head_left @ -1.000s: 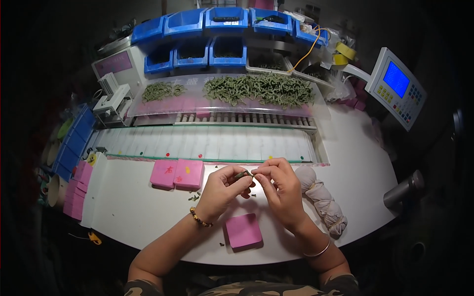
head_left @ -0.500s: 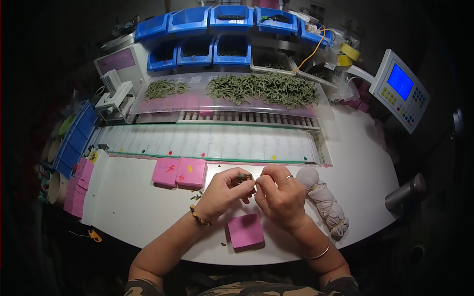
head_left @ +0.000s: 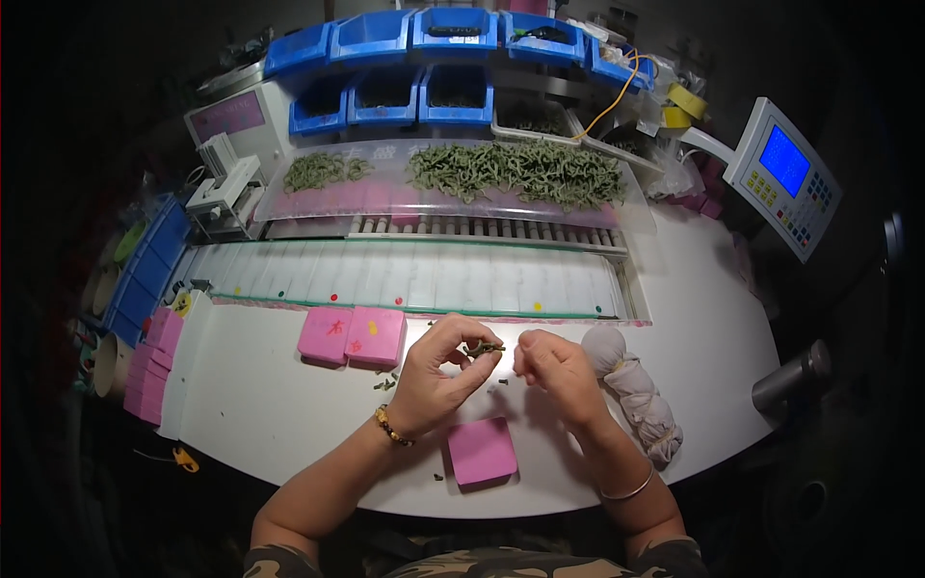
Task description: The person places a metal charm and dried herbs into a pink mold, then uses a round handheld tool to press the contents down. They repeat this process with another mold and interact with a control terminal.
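My left hand [head_left: 436, 383] pinches a small, dark green curled dried herb piece [head_left: 482, 349] between thumb and fingers, its tip poking out to the right. Just right of that tip, a small gap away, is my right hand [head_left: 557, 374], fingers curled in and thumb pressed close. Whether anything sits inside that hand is hidden. On the table below the hands lies a short green scrap [head_left: 504, 381]. A pink block [head_left: 482, 451] lies nearest me, between my forearms.
Curly dried green herbs [head_left: 520, 173] lie on a clear sloped tray [head_left: 385, 204]. Two pink blocks [head_left: 352, 336] and crumbs are at left. A knotted cloth roll [head_left: 636, 395] is at right, by a keypad screen [head_left: 785, 173]. Blue bins [head_left: 455, 94] line the back.
My right hand has come away from my left, a little to the right. A short scrap now lies on the table beneath them. My left hand keeps the herb piece, nearly in place.
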